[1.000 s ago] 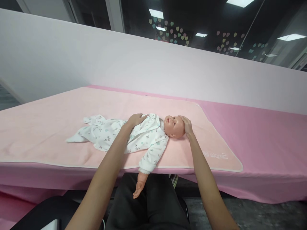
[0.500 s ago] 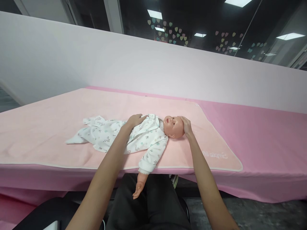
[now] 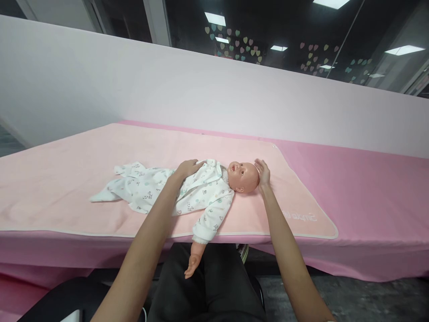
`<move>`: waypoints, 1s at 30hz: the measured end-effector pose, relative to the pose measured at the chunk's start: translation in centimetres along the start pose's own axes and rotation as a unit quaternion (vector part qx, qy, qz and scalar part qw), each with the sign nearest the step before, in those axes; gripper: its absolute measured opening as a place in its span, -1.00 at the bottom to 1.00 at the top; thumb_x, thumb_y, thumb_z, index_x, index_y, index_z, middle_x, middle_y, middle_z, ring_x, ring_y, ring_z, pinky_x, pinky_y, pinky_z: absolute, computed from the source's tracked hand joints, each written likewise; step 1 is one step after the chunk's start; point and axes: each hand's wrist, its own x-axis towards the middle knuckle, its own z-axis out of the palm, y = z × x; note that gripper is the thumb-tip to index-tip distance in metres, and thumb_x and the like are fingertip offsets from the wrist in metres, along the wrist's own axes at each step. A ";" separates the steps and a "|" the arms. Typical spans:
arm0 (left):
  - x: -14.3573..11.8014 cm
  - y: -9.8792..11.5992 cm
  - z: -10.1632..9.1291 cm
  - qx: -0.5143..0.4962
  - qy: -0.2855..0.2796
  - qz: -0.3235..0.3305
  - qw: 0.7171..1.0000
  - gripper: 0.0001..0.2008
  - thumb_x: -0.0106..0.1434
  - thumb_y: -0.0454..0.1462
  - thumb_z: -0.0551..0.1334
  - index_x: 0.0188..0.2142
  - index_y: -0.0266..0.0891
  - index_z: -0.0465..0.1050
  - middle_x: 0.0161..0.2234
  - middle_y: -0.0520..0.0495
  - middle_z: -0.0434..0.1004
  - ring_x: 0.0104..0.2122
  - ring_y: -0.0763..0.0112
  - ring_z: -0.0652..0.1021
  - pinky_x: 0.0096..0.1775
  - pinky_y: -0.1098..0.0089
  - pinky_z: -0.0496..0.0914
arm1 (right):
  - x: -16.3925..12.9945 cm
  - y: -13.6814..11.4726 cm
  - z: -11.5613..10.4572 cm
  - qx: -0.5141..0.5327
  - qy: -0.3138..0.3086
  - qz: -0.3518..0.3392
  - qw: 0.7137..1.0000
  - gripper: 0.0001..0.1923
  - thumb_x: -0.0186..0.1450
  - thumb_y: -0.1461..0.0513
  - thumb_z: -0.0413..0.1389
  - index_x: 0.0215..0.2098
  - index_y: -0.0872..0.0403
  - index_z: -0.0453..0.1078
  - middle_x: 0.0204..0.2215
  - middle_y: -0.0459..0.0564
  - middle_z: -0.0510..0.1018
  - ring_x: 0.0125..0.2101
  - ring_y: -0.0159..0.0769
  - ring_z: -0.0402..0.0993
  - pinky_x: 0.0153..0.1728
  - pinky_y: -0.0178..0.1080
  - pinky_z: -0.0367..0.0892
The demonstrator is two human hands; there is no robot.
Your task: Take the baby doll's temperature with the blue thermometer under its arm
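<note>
While the doll [image 3: 187,190] lies on its back across the mat [image 3: 67,179], its head [image 3: 244,177] points to the person's right and its empty suit legs trail off to the left. Its near arm [image 3: 197,250] hangs over the mat's front edge and the table edge, the small plastic hand dangling free above the person's dark lap. The left hand [image 3: 188,168] lies flat and open on the doll's chest, palm down on the printed suit [image 3: 150,190], gripping nothing. The right hand [image 3: 263,173] is open too, fingers spread and slightly curled just beside the crown of the head; whether it touches the head cannot be told. The mat's white-piped front border runs close along the table's near edge, and its right corner ends well to the right of the head, with printed lettering near that corner. Bare pink mat lies open behind the doll up to the partition [image 3: 214,98], to the left of the suit legs, and to the right of the right hand. Past the mat's right border the darker pink table cover [image 3: 368,192] stretches on.
</note>
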 end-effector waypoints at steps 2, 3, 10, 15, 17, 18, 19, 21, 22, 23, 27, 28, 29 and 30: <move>0.0 -0.1 0.0 0.000 -0.001 -0.001 1.000 -0.32 0.13 0.14 -0.19 -0.09 -0.28 0.39 -0.07 -0.23 0.45 -0.11 0.11 0.46 -0.14 0.32 0.31 | -0.9 -0.2 0.4 -0.056 -0.067 -0.026 0.996 -0.77 0.06 0.07 0.12 -0.46 0.06 0.41 -0.37 -0.06 0.55 -0.24 -0.27 0.43 -0.19 -0.25 0.34; 0.0 -0.1 0.0 0.000 -0.002 -0.001 1.000 -0.31 0.13 0.14 -0.19 -0.09 -0.28 0.39 -0.08 -0.23 0.46 -0.12 0.11 0.47 -0.15 0.32 0.31 | -1.2 -0.3 0.6 -0.075 -0.092 -0.038 0.992 -0.78 0.06 0.07 0.12 -0.49 0.06 0.41 -0.41 -0.06 0.56 -0.27 -0.27 0.43 -0.20 -0.25 0.34; -0.2 0.1 -0.2 -0.019 0.008 -0.002 1.000 -0.35 0.13 0.12 -0.15 -0.09 -0.26 0.40 -0.07 -0.19 0.46 -0.09 0.12 0.45 -0.12 0.33 0.31 | -0.4 0.1 0.5 -0.073 -0.048 -0.051 0.995 -0.78 0.04 0.11 0.11 -0.47 0.10 0.44 -0.37 -0.06 0.57 -0.26 -0.30 0.43 -0.16 -0.26 0.31; -1.4 0.5 -0.8 -0.107 0.064 0.037 0.991 -0.47 0.13 0.05 -0.02 -0.09 -0.24 0.40 -0.04 -0.13 0.44 -0.06 0.18 0.43 -0.06 0.35 0.28 | -0.1 0.3 0.5 -0.092 -0.022 -0.064 0.993 -0.78 0.05 0.10 0.11 -0.44 0.08 0.42 -0.32 -0.09 0.56 -0.24 -0.32 0.41 -0.16 -0.28 0.31; -2.3 1.5 -1.1 -0.163 0.133 0.069 0.975 -0.53 0.15 0.01 -0.01 -0.13 -0.22 0.41 -0.04 -0.08 0.44 -0.05 0.25 0.41 -0.04 0.38 0.27 | -0.3 0.2 0.5 -0.105 -0.064 -0.046 0.991 -0.78 0.06 0.08 0.10 -0.50 0.08 0.40 -0.40 -0.09 0.56 -0.33 -0.31 0.42 -0.22 -0.27 0.34; -2.9 2.2 -1.3 -0.190 0.169 0.086 0.963 -0.54 0.17 -0.01 -0.03 -0.15 -0.22 0.42 -0.06 -0.07 0.45 -0.06 0.28 0.41 -0.04 0.40 0.27 | -0.4 0.1 0.6 -0.107 -0.077 -0.038 0.991 -0.78 0.06 0.08 0.09 -0.53 0.08 0.38 -0.44 -0.09 0.56 -0.37 -0.31 0.42 -0.26 -0.26 0.35; -3.5 3.0 -1.4 -0.209 0.198 0.104 0.952 -0.55 0.19 -0.01 -0.06 -0.16 -0.23 0.42 -0.08 -0.07 0.46 -0.07 0.30 0.41 -0.04 0.41 0.28 | -0.5 0.0 0.6 -0.108 -0.080 -0.034 0.990 -0.78 0.07 0.08 0.09 -0.56 0.07 0.37 -0.47 -0.10 0.56 -0.40 -0.32 0.42 -0.28 -0.26 0.35; -4.7 4.8 -1.3 -0.220 0.192 0.138 0.946 -0.54 0.20 0.00 -0.07 -0.19 -0.24 0.42 -0.15 -0.08 0.49 -0.15 0.33 0.44 -0.12 0.41 0.31 | -0.5 -0.2 0.7 -0.109 -0.076 -0.036 0.990 -0.80 0.06 0.12 0.08 -0.60 0.07 0.34 -0.51 -0.10 0.55 -0.43 -0.32 0.41 -0.30 -0.27 0.34; -5.2 5.6 -1.1 -0.203 0.155 0.161 0.953 -0.55 0.18 0.02 -0.02 -0.20 -0.22 0.42 -0.19 -0.08 0.50 -0.21 0.33 0.46 -0.18 0.41 0.32 | -0.5 -0.2 0.7 -0.111 -0.074 -0.041 0.990 -0.81 0.06 0.14 0.08 -0.61 0.07 0.34 -0.52 -0.11 0.55 -0.43 -0.32 0.41 -0.30 -0.27 0.34; -5.6 6.3 -0.8 -0.173 0.115 0.178 0.962 -0.56 0.14 0.04 0.03 -0.20 -0.20 0.43 -0.24 -0.07 0.51 -0.26 0.32 0.47 -0.23 0.39 0.32 | -0.5 -0.2 0.7 -0.115 -0.074 -0.046 0.990 -0.82 0.06 0.15 0.07 -0.62 0.07 0.34 -0.53 -0.11 0.55 -0.43 -0.32 0.41 -0.30 -0.28 0.33; -5.7 7.1 0.6 -0.115 0.048 0.191 0.974 -0.57 0.04 0.06 0.14 -0.23 -0.17 0.43 -0.33 -0.06 0.51 -0.34 0.28 0.47 -0.30 0.35 0.30 | -0.4 -0.3 0.5 -0.142 -0.082 -0.056 0.985 -0.81 0.08 0.15 0.03 -0.60 0.05 0.36 -0.53 -0.11 0.54 -0.43 -0.31 0.40 -0.30 -0.26 0.31; -5.5 6.8 0.9 -0.136 0.046 0.190 0.971 -0.59 0.05 0.05 0.14 -0.26 -0.18 0.44 -0.34 -0.06 0.51 -0.35 0.29 0.47 -0.30 0.35 0.29 | -0.6 -0.4 0.4 -0.152 -0.078 -0.056 0.984 -0.81 0.08 0.15 0.02 -0.60 0.05 0.36 -0.52 -0.10 0.54 -0.43 -0.30 0.40 -0.30 -0.25 0.31; -5.2 6.4 1.2 -0.171 0.042 0.186 0.967 -0.60 0.05 0.04 0.15 -0.28 -0.19 0.44 -0.36 -0.06 0.51 -0.36 0.31 0.47 -0.30 0.36 0.30 | -0.8 -0.6 0.4 -0.164 -0.065 -0.063 0.982 -0.80 0.09 0.14 0.03 -0.59 0.06 0.37 -0.50 -0.09 0.54 -0.41 -0.29 0.40 -0.29 -0.24 0.30; -4.9 6.0 1.4 -0.216 0.039 0.180 0.959 -0.61 0.05 0.03 0.16 -0.29 -0.21 0.45 -0.37 -0.06 0.51 -0.36 0.32 0.47 -0.30 0.36 0.30 | -1.0 -0.8 0.4 -0.180 -0.043 -0.082 0.979 -0.81 0.08 0.13 0.03 -0.57 0.06 0.38 -0.46 -0.07 0.55 -0.37 -0.27 0.41 -0.25 -0.23 0.29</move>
